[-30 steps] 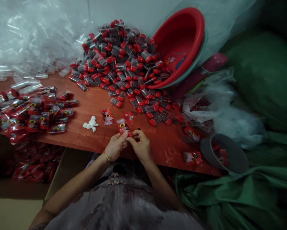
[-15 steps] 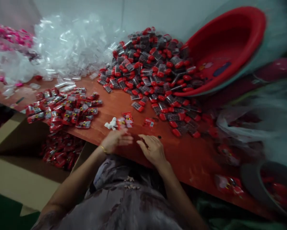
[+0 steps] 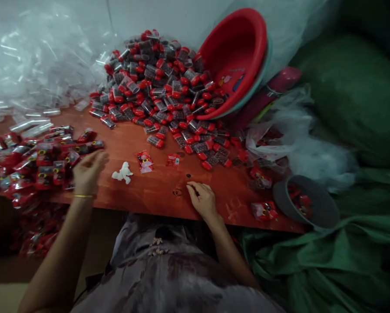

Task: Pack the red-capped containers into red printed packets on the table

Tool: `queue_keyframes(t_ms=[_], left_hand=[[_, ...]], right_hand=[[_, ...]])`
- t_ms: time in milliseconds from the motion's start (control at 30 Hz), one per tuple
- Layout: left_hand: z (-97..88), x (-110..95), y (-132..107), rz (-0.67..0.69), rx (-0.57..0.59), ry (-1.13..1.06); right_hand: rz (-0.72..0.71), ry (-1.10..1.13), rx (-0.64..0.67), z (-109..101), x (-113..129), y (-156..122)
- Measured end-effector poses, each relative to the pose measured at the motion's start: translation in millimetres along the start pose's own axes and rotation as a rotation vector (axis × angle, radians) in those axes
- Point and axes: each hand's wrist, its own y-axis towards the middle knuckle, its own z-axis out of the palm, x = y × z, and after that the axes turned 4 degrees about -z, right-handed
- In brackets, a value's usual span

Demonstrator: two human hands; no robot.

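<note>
Left hand (image 3: 88,171): raised over the bench (image 3: 130,195) at the near right edge of the pile of wrapped red packets (image 3: 47,169), fingers bent, outline blurred. Could not tell whether anything was gripped or whether it touched the pile. A gold-coloured bracelet (image 3: 84,196) circled the wrist.

Right hand (image 3: 204,200): close to the bench's front edge, fingers loosely curled, a gap visible between thumb and forefinger, nothing seen in the grasp. Just beyond the fingertips lay a small dark spot (image 3: 188,175).

Between the hands, on the bench: a crumpled white lump (image 3: 123,172), a red-and-pink printed packet (image 3: 144,161) just to its right, then a small red label with a barcode (image 3: 173,161), face up and apart from the packet.

Behind these rose a large heap of clear, red-capped containers (image 3: 162,102) with dark contents. It reached the lower rim of a tilted red basin (image 3: 260,52), nested against a pale green one. Clear plastic sleeves (image 3: 48,56) were heaped at back left.

Right end: a grey bowl (image 3: 281,198) held red pieces; a red packet (image 3: 264,211) lay just beside it. More red packets (image 3: 41,237) were below the bench, at left.
</note>
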Motion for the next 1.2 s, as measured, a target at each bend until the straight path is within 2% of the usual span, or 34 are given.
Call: queue_keyframes(t_ms=[33, 100, 200, 300, 367, 433, 500, 600, 667, 767, 833, 900, 967, 1033, 1100, 1200], left_hand=[[18.7, 4.6, -8.3, 0.035, -0.007, 0.065], [50.5, 11.9, -20.7, 0.262, 0.066, 0.468], [85.2, 13.4, -30.1, 0.495, 0.145, 0.835], [116.9, 7.4, -32.3, 0.592, 0.222, 0.938], [138.6, 4.8, -32.2, 0.654, 0.313, 0.961], [157.0, 5.5, -32.6, 0.683, 0.399, 0.983], [168.6, 8.7, -34.4, 0.676, 0.438, 0.987], [172.0, 14.2, -39.3, 0.626, 0.417, 0.889], [167.6, 15.5, -43.3, 0.525, 0.409, 0.718], [155.9, 12.1, -49.4, 0.191, 0.482, 0.215], [147.1, 6.7, -54.5, -0.039, 0.551, -0.105], [139.5, 0.3, -61.1, -0.194, 0.621, -0.277], [134.5, -5.1, -68.9, -0.324, 0.687, -0.361], [132.5, -8.0, -77.0, -0.465, 0.72, -0.439], [132.8, -8.0, -84.2, -0.526, 0.687, -0.449], [134.1, -4.0, -90.1, -0.422, 0.586, -0.427]], right_hand=[[-0.006, -0.01, 0.009, 0.8, -1.2, 0.7], [-0.03, -0.041, 0.039, 2.4, -2.0, 1.7], [-0.055, -0.063, 0.071, 3.7, -0.9, 1.8], [-0.044, -0.042, 0.075, 3.2, 0.1, 2.1], [-0.026, -0.027, 0.078, 2.2, 0.7, 3.2], [-0.009, -0.012, 0.089, 1.0, 1.3, 4.6], [0.005, 0.001, 0.1, -0.1, 1.7, 5.5], [0.021, 0.025, 0.11, -0.9, 0.9, 4.7], [0.044, 0.062, 0.099, -0.7, -0.4, 3.5], [0.168, 0.195, 0.028, -0.2, 0.1, 5.6], [0.291, 0.364, -0.026, -0.5, 4.5, 13.1], [0.377, 0.584, -0.043, -2.0, 12.3, 25.7], [0.398, 0.765, -0.036, -4.2, 21.8, 40.5], [0.373, 0.803, -0.054, -6.3, 30.1, 52.8], [0.342, 0.72, -0.107, -8.0, 35.0, 59.4], [0.326, 0.579, -0.126, -9.9, 34.8, 58.8]])
